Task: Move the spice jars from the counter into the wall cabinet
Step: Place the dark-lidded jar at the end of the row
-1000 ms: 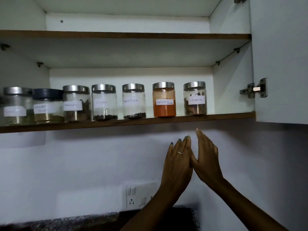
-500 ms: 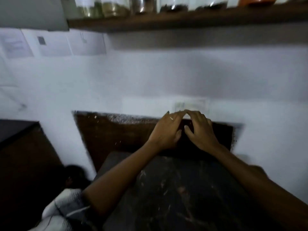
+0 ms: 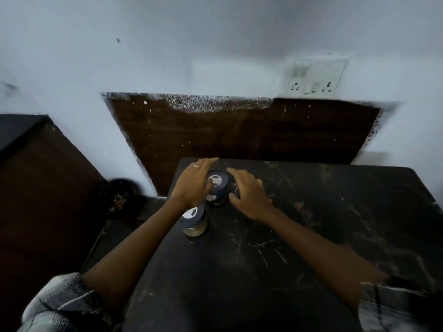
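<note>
The far spice jar (image 3: 217, 188) stands upright near the back edge of the dark counter (image 3: 311, 236), its dark lid toward you; its contents are too dim to make out. Your left hand (image 3: 194, 185) curls round its left side with the thumb lying over the lid, and your right hand (image 3: 249, 195) closes in on the other side, fingers bent beside the jar. Whether the right hand truly grips or only touches, you cannot tell through the blur. A second jar (image 3: 194, 221), with pale contents, stands just beside the first, partly under your left wrist.

The jar looks like rigid glass, probably smooth, slippery and breakable, and moderately light. Take it by the body below the lid, not by the lid alone, which may be loose. Lift straight up so your wrist clears the neighbour. A wall socket (image 3: 314, 77) sits well behind.
</note>
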